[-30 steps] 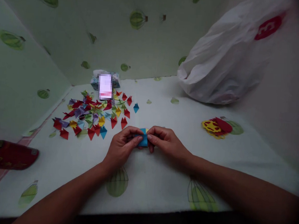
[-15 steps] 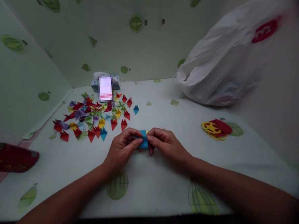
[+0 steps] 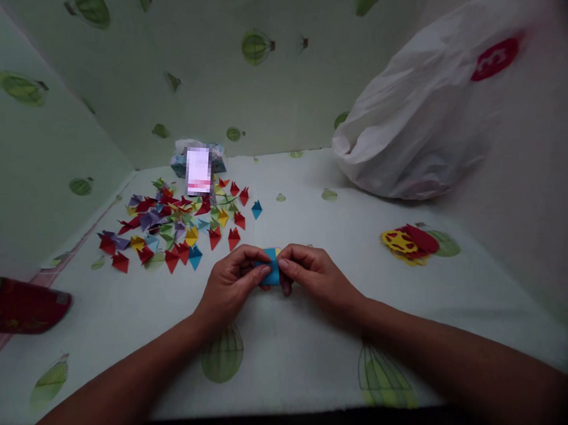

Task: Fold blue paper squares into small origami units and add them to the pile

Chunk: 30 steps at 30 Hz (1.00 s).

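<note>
A small blue piece of folded paper (image 3: 272, 274) is held just above the table, in the middle of the view. My left hand (image 3: 235, 280) pinches its left side between thumb and fingers. On the opposite side, my right hand (image 3: 312, 272) grips the edge with thumb and forefinger. A bit of pale yellow shows at the paper's top edge. Part of the paper is hidden behind my fingers. Beyond my left hand lies a spread of small folded paper pieces (image 3: 171, 261) in red, blue, yellow, green and purple.
A phone with a lit screen (image 3: 199, 169) leans on a tissue box (image 3: 220, 160) behind the folded pieces. At left is a red can (image 3: 23, 307). Yellow and red paper cut-outs (image 3: 402, 243) lie at right, before a white plastic bag (image 3: 414, 124). A balloon-print cloth (image 3: 302, 380) covers the table.
The camera view has shifted slightly. Both hands keep the same pinch on the blue paper, which looks almost unchanged.
</note>
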{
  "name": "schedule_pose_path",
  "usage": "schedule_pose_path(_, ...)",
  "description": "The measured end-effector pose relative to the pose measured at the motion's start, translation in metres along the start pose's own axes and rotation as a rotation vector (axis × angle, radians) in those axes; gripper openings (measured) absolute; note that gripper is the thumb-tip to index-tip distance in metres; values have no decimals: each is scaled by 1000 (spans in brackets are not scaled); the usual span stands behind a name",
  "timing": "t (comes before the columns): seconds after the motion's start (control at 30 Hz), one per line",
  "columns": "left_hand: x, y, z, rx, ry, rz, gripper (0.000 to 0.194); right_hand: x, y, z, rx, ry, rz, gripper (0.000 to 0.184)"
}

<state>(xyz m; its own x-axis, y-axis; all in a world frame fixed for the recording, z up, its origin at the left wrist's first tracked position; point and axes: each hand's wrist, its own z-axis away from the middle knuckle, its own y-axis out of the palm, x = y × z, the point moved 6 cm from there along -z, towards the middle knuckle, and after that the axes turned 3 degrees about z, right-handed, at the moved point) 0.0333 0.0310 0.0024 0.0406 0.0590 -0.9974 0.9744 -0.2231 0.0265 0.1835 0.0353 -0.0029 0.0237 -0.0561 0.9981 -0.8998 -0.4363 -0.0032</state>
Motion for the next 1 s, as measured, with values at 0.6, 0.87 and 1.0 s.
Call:
schedule_pose_path(0.6,2,6,-3,133,-144,-102,28,8,-6,4,-132,-26,191,22)
schedule_pose_path(0.87,9,11,-1,208,-201,-60,28,10,-3,5,-122,-82,299,21)
schedule_pose_path(1.0,8,12,0,219,-192,-62,31,9,-2,6,-119,-71,284,22)
